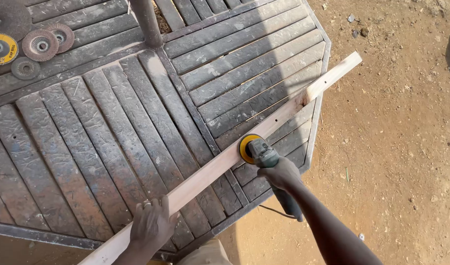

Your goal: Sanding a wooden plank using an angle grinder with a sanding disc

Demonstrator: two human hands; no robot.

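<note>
sanding looks under way: the right hand (280,172) is wrapped around one angle grinder (264,157), its yellow disc on one long wooden strip (264,128) lying diagonally across a slatted table (112,127). the left hand (153,223) presses flat on the strip's near end. likely next need: steady pressure along the wood. four spare discs (40,44) lie at the far corner.

Bare forearms, no sleeves; ring on left hand (152,226); tan trousers.
</note>
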